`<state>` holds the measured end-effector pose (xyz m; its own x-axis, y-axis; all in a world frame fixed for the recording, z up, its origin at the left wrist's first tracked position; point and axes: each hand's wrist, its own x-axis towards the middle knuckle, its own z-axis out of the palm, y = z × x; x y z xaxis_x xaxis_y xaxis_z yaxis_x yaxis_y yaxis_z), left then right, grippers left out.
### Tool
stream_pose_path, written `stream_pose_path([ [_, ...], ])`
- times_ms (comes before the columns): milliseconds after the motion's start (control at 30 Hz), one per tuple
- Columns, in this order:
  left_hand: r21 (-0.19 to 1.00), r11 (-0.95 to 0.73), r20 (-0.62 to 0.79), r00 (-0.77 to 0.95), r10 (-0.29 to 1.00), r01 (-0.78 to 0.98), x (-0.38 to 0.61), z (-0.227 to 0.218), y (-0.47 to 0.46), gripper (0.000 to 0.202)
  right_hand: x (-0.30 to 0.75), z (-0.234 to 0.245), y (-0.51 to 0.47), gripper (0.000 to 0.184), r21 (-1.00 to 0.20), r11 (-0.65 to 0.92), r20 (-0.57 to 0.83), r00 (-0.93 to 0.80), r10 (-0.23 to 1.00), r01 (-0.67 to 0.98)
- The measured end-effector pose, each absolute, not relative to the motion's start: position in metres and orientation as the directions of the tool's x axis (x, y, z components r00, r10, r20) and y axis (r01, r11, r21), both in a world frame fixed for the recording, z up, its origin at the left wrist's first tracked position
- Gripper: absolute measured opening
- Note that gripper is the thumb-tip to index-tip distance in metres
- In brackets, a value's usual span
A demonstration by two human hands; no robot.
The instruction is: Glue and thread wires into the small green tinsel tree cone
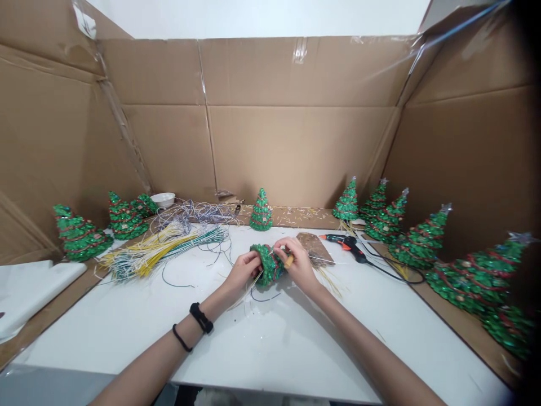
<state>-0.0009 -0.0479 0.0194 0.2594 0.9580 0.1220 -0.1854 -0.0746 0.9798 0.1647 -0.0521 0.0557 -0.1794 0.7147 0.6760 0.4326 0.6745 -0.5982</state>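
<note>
Both hands meet over the white tabletop [262, 344] around a small green beaded Christmas tree [267, 265], which lies on its side. My left hand [244, 269] is shut on the tree's left part. My right hand [298, 265] grips a small yellow-handled tool [289, 260] against the tree's right side, and the tool's tip is hidden. Loose pale wire ends [245, 293] stick out beneath my left hand. A hot glue gun [346, 247] lies to the right of my right hand, beyond a brown cardboard piece [315, 248].
Bundles of yellow and green wire [163, 254] and tangled silver wire [194, 212] lie left of my hands. Several finished beaded trees [422, 242] line both sides and the back, near a white bowl [163, 199]. Cardboard walls [296, 146] surround the table. White sheeting [34, 293] lies far left.
</note>
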Motion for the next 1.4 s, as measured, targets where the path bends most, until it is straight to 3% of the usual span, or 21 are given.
stream_pose_path([
  [900, 0.962, 0.062, 0.013, 0.272, 0.962, -0.265, 0.005, 0.032, -0.057, 0.035, 0.152, 0.052, -0.052, 0.016, -0.682, 0.617, 0.623, -0.13, 0.771, 0.393],
  [1400, 0.949, 0.03, 0.054, 0.254, 0.966, -0.314, 0.006, 0.034, -0.058, 0.03, 0.151, 0.051, -0.053, 0.014, -0.677, 0.61, 0.626, -0.114, 0.771, 0.412],
])
